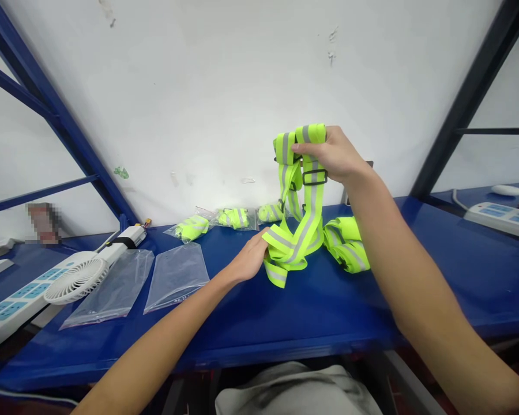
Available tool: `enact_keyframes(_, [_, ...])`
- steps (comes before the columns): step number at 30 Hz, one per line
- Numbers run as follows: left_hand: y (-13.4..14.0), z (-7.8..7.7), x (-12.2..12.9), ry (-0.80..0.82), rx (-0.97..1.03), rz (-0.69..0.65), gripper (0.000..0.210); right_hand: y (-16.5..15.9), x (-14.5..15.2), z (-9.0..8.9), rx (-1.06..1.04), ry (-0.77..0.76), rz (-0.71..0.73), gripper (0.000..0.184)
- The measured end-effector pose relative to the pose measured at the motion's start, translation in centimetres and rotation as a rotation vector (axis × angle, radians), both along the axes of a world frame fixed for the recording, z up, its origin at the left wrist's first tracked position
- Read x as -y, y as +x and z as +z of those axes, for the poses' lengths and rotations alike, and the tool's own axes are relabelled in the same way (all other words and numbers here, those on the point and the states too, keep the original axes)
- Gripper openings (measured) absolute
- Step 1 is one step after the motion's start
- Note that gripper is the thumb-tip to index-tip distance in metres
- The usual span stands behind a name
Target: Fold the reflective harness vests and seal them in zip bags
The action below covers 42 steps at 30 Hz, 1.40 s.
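A neon-yellow reflective harness [308,216] with grey stripes and black buckles hangs in loops from my right hand [335,153]. That hand is raised in front of the wall, its thumb and fingers closed on the upper straps. Lower down, my left hand [251,256] is closed on the strap ends near the blue table [242,311]; its fingertips are partly hidden behind the webbing. To the right, beneath my right forearm, lies another bundle of neon straps [347,245].
Several bagged neon bundles [233,218] line the wall. Two clear zip bags, one a flat plastic bag [177,274], lie left of my hands. A white fan [76,280] rests by a power strip [26,294]. Another power strip [506,218] sits far right. Blue frame posts [64,127] rise beside the table.
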State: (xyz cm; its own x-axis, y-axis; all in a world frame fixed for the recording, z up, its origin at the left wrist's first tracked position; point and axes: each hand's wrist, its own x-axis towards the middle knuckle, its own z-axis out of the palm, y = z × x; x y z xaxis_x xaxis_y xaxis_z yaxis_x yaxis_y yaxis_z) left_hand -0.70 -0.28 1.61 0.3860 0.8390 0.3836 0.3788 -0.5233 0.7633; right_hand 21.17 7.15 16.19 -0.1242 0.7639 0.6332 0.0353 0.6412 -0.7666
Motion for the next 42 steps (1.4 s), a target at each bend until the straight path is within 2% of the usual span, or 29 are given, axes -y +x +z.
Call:
enact_keyframes(3, [0.4,-0.2,-0.1,-0.219,0.127,-0.17,0.017,0.1,0.2,0.0,-0.013,-0.012,-0.003,0.015])
enact_keyframes(4, [0.5,-0.2,0.0,-0.254,0.152,-0.194,0.017,0.2,0.2,0.1,-0.035,-0.021,-0.003,0.014])
enact_keyframes(6, [0.6,-0.1,0.2,-0.275,0.147,-0.22,0.03,0.5,0.3,0.1,-0.091,-0.042,-0.004,0.015])
enact_keyframes(8, [0.7,-0.2,0.3,-0.265,0.129,-0.206,0.033,0.9,0.3,0.2,-0.141,-0.057,0.002,0.017])
enact_keyframes(11, [0.8,-0.3,0.3,-0.197,0.172,-0.048,0.029,1.4,0.3,0.5,-0.191,-0.055,0.01,0.02])
enact_keyframes(14, [0.9,-0.2,0.5,-0.018,0.168,0.16,0.024,1.8,0.1,0.6,-0.24,-0.019,-0.015,0.022])
enact_keyframes(18, [0.9,0.2,0.9,0.224,0.089,0.326,0.026,2.4,-0.7,0.6,-0.33,0.001,-0.093,0.028])
enact_keyframes(21, [0.7,0.1,1.0,0.402,0.075,0.309,0.029,3.1,-1.6,0.5,-0.395,-0.002,-0.123,0.024])
enact_keyframes(25, [0.6,0.0,1.1,0.497,0.101,0.148,0.043,4.1,-2.4,0.5,-0.55,0.033,-0.22,0.013])
enact_keyframes(28, [0.8,0.5,1.2,0.418,0.088,0.146,0.037,4.6,-2.3,0.6,-0.597,0.061,-0.219,0.013])
enact_keyframes(31, [1.0,0.8,1.0,0.249,-0.007,0.248,0.01,4.8,-2.0,0.7,-0.577,0.066,-0.197,0.014])
enact_keyframes(32, [0.9,0.8,0.8,0.191,-0.039,0.273,0.008,4.8,-2.0,0.7,-0.572,0.057,-0.197,0.014])
enact_keyframes(35, [0.6,0.3,0.3,0.122,-0.06,0.33,0.027,4.4,-2.1,0.6,-0.552,0.039,-0.2,0.014])
enact_keyframes(38, [0.5,-0.2,0.4,0.233,0.019,0.382,0.039,3.8,-2.6,0.3,-0.497,0.058,-0.233,0.013])
enact_keyframes(42, [1.0,-0.1,1.5,0.435,0.191,0.302,0.049,3.0,-4.0,-0.6,-0.382,0.046,-0.303,0.013])
